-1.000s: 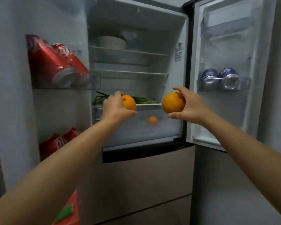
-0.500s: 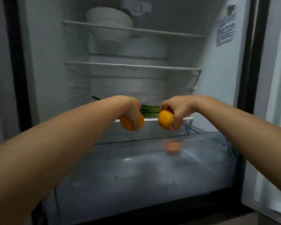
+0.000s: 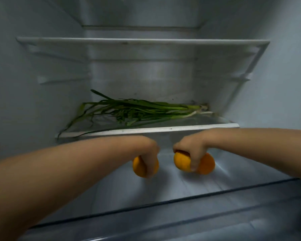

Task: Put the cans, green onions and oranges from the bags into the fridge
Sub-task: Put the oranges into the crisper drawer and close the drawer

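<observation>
My left hand is closed over an orange from above. My right hand grips a second orange the same way. Both hands are low inside the clear crisper drawer at the bottom of the fridge. A deeper-orange round shape, apparently another orange, shows just right of my right fingers. I cannot tell whether it touches the held one. A bunch of green onions lies across the glass shelf above the drawer, roots to the right.
An upper glass shelf spans the fridge above the onions, with nothing visible on it. The fridge's side walls close in on both sides. The drawer's front rim runs across the lower frame.
My view has moved closer into the fridge. Both hands have gone down with their oranges from the shelf edge into the drawer.
</observation>
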Motion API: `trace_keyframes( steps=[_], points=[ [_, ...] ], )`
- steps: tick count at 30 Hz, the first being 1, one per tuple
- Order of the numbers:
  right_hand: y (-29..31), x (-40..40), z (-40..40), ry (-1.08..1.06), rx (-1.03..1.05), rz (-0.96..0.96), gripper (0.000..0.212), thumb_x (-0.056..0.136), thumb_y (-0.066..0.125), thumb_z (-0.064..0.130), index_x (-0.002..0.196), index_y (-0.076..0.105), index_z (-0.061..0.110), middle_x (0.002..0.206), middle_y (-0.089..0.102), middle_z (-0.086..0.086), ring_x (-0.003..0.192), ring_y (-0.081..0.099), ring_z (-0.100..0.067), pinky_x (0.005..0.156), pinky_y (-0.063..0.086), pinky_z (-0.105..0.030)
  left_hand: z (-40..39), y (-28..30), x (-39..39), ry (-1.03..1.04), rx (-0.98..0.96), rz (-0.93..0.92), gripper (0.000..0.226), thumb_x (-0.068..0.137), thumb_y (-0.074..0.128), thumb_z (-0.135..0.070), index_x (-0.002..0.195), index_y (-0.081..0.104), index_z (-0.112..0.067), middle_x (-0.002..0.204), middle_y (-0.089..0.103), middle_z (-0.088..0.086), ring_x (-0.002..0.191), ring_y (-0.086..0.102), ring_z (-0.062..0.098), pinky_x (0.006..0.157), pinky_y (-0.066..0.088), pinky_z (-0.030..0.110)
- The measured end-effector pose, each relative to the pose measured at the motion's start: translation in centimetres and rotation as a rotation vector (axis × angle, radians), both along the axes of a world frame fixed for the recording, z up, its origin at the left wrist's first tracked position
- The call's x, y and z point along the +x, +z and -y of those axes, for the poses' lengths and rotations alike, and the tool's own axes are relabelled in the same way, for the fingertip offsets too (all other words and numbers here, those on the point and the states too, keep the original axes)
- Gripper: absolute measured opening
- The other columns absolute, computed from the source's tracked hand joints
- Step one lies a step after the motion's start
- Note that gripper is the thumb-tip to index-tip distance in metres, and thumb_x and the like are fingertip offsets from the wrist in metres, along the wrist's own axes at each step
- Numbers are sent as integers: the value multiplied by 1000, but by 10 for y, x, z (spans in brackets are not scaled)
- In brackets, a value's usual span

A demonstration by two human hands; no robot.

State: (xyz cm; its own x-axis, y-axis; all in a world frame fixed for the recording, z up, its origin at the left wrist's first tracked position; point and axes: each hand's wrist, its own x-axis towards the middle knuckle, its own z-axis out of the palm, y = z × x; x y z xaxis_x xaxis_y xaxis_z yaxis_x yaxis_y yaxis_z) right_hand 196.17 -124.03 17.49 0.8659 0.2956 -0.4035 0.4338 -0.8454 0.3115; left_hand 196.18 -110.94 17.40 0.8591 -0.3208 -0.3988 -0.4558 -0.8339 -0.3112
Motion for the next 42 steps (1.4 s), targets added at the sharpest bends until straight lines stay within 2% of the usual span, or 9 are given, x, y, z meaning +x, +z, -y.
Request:
trace_keyframes(
  steps=[2, 11, 15, 21, 25, 28, 31, 35, 42],
  points=[
    [-13, 10, 1, 29, 32, 34, 64, 76, 72, 27, 127, 40, 8, 128, 50, -15, 114, 50, -30, 86, 45, -35, 3, -12, 5, 19, -25, 1, 43, 84, 67, -32, 119, 58, -9, 95, 54, 8, 52, 44, 17, 61, 42, 29],
    [-49, 26, 11, 37, 227, 71, 64, 77, 71, 28, 128, 39, 6, 130, 49, -16, 117, 49, -30, 94, 42, -37, 4, -46, 26, 87, -260, 46, 59, 76, 72, -40, 124, 54, -11, 112, 55, 9, 110, 58, 24, 86, 50, 31],
    [-50, 24, 7, 29, 223, 58, 70, 77, 71, 28, 133, 35, 8, 136, 44, -15, 122, 45, -30, 100, 40, -36, 4, -48, 25, 58, -251, 57, 62, 80, 68, -45, 128, 51, -10, 129, 55, 9, 118, 55, 25, 93, 47, 32],
    [-25, 17, 1, -99, 43, -49, 96, 81, 63, 43, 147, -2, 16, 156, 5, -13, 142, 19, -30, 114, 28, -39, 2, -23, 8, 48, -88, 22, 73, 90, 54, -44, 145, 29, -4, 147, 37, 13, 133, 41, 27, 105, 35, 30],
    [6, -3, -19, -185, 49, -190, 75, 88, 55, 39, 146, 15, 12, 155, 21, -10, 140, 27, -28, 114, 30, -43, -25, 18, -12, 145, -55, 69, 64, 95, 48, -38, 147, 29, -7, 150, 36, 12, 136, 38, 28, 111, 31, 35],
    [37, -42, -45, -32, 73, -45, 60, 89, 54, 36, 140, 34, 11, 146, 38, -10, 132, 40, -28, 110, 36, -40, -46, 50, -52, 229, -200, 353, 40, 96, 48, -27, 130, 52, -5, 122, 57, 14, 112, 55, 28, 97, 44, 36],
    [60, -100, -67, 222, 208, 332, 39, 90, 54, 27, 123, 54, 7, 128, 58, -12, 117, 54, -29, 96, 45, -34, -70, 64, -118, 356, -463, 695, 31, 91, 50, -20, 116, 62, -7, 120, 62, 15, 110, 59, 33, 88, 49, 37],
    [43, -186, -86, 382, 531, 732, 29, 88, 51, 23, 112, 59, 8, 120, 61, -18, 110, 57, -33, 85, 46, -36, -106, 29, -229, 464, -602, 940, 33, 90, 50, -16, 120, 60, -5, 124, 59, 20, 115, 56, 37, 90, 48, 39],
    [-39, -342, -161, 587, 1168, 503, 30, 84, 57, 16, 106, 65, -1, 113, 66, -19, 109, 59, -29, 91, 40, -31, -167, -55, -409, 514, -557, 900, 26, 87, 52, -20, 106, 64, -8, 113, 61, 18, 108, 58, 36, 81, 47, 39]
  ],
)
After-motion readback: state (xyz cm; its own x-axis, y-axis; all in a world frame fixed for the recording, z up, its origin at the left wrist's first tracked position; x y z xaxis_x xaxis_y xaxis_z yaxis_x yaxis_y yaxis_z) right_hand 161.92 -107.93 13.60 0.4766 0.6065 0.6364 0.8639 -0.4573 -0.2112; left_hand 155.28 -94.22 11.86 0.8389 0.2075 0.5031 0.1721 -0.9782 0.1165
